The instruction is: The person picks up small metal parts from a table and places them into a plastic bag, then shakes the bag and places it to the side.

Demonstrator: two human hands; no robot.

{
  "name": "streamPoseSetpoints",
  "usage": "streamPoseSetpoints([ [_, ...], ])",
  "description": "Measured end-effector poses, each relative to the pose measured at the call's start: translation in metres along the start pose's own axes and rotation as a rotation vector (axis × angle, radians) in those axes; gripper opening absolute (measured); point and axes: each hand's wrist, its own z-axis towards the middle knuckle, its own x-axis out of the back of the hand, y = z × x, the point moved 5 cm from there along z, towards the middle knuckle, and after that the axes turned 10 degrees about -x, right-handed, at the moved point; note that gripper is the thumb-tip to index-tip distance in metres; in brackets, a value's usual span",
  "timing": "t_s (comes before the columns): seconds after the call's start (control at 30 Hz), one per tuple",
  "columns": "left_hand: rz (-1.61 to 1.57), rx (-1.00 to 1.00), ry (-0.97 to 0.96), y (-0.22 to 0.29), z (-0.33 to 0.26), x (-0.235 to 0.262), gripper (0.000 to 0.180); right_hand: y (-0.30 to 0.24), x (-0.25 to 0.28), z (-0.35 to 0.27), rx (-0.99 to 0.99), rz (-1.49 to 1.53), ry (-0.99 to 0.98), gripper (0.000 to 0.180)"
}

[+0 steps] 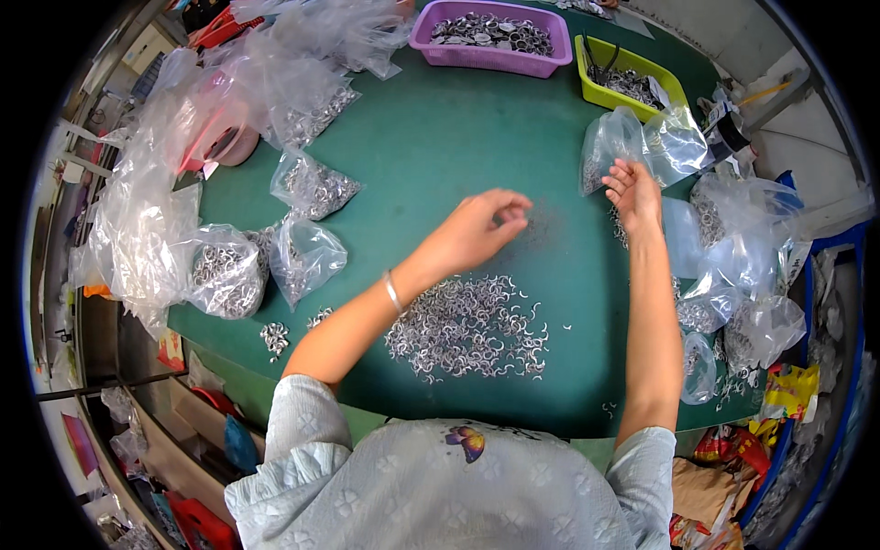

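Observation:
A loose pile of small silvery curved metal pieces (472, 325) is spread on the green table in front of me. Beyond that pile my left hand (484, 225) hovers with bent fingers, smeared by motion; whether they hold anything does not show. Dark specks (543, 225) lie just right of it. My right hand (634, 194) is turned palm up, its fingers loosely curled and apart, with nothing visible in them. It is beside a clear plastic bag (609, 139) with metal pieces inside. More loose pieces (618, 227) lie by my right wrist.
Filled clear bags (316, 186) and a pink basin (231, 139) stand left, beside heaped plastic bags (137, 229). A purple basket (490, 57) and a yellow-green basket (632, 92) hold metal pieces at the back. More bags (765, 330) crowd the right edge.

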Motion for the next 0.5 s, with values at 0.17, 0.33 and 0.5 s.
streamPoseSetpoints([
  [0.17, 0.028, 0.001, 0.036, 0.019, -0.063, 0.001, 0.027, 0.017, 0.029, 0.026, -0.077, 0.245, -0.023, 0.025],
  [0.33, 0.172, 0.039, 0.105, 0.017, -0.127, -0.001, 0.026, 0.018, 0.037, 0.015, -0.089, 0.239, -0.019, 0.034],
  [0.5, 0.318, -0.043, 0.132, 0.017, -0.166, -0.025, 0.026, 0.034, -0.006, -0.078, 0.145, -0.09, -0.099, 0.032],
])
